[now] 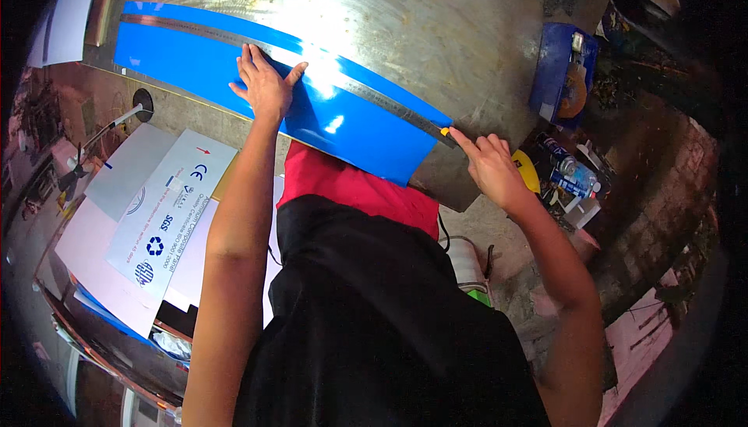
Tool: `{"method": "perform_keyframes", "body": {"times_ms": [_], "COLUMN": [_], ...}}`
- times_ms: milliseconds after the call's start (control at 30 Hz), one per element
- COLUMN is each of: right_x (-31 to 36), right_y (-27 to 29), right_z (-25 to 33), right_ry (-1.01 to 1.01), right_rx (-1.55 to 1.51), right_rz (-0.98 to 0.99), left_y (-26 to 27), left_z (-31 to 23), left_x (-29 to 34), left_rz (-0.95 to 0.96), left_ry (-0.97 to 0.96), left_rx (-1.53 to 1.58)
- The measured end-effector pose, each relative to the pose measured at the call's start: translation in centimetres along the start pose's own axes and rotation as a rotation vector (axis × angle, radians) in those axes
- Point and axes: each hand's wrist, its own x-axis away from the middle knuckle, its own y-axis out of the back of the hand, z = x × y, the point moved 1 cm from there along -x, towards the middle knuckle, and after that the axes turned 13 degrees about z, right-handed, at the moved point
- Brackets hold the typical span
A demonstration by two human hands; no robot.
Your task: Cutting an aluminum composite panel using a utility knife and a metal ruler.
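I'm pressing my flat, spread left hand (263,84) on the steel ruler (312,65) over the blue sheet (234,76) at upper centre, my right hand (492,166) gripping a yellow cutter (446,132) at the ruler's right end, probably mid-cut, needing steady pull.

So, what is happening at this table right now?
A person leans over a metal worktable where a blue panel lies flat. The left hand presses a long metal ruler down on the panel. The right hand holds a small yellow-tipped cutter at the ruler's near end, by the panel's edge. White sheets are stacked at the left.
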Motion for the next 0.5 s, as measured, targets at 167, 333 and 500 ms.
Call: {"method": "perform_keyframes", "body": {"times_ms": [167, 333, 500], "right_x": [0.34, 0.54, 0.78], "right_y": [-0.48, -0.66, -0.41], "right_z": [-0.56, -0.9, -0.9], "right_ry": [-0.001, -0.012, -0.016], "right_rx": [-0.005, -0.003, -0.011], "right_rz": [-0.007, 0.0, 0.012], "left_y": [0.25, 0.41, 0.2], "left_z": [-0.24, -0.5, -0.4], "left_x": [-0.01, 0.08, -0.05], "left_rz": [0.045, 0.054, 0.06], "left_ry": [0.026, 0.028, 0.028], "left_rx": [-0.006, -0.002, 0.003]}}
